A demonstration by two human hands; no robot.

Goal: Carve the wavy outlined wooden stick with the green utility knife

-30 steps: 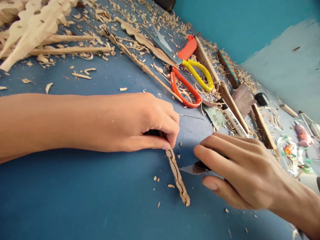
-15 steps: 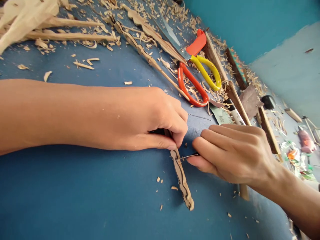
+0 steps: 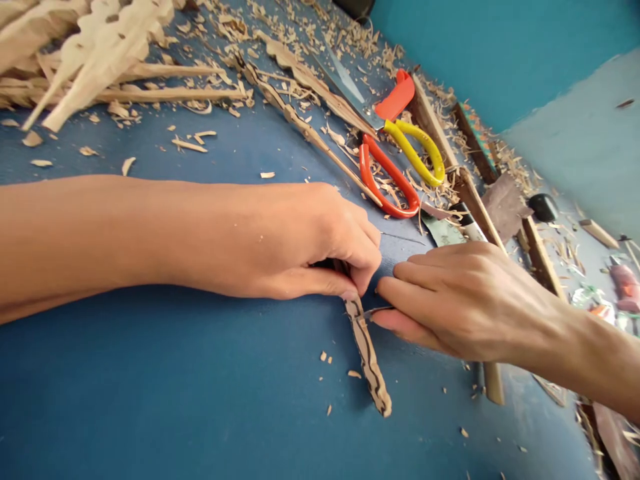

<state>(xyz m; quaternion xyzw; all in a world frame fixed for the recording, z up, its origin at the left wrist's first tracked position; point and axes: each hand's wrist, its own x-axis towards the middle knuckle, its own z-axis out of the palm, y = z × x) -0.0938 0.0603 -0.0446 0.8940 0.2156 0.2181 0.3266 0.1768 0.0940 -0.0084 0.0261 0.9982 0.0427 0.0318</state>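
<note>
My left hand (image 3: 340, 240) is closed, pinching a carved strip of wood (image 3: 367, 357) between thumb and fingers and pressing it to the blue table. Black wavy lines run along the strip, and its wavy-edged end points down and to the right; its other end is hidden under my palm. My right hand (image 3: 450, 300) grips a thin dark blade (image 3: 375, 311), whose tip touches the strip just below my left thumb. My right fingers hide the rest of that tool. Small wood chips (image 3: 355, 374) lie beside the strip.
Beyond my hands lie scissors (image 3: 390, 163) with red and yellow handles, a long carved stick (image 3: 305, 127) and carved wooden pieces (image 3: 115, 53). Shavings cover the back. A marker (image 3: 470, 223) and wooden bars (image 3: 543, 260) are at right; a wooden handle (image 3: 494, 383) shows below my right wrist.
The view has shifted a little, so the table's things appear slightly right. My right hand has shifted slightly left relative to the strip, its blade still against the wood. My left hand keeps its pinch.
</note>
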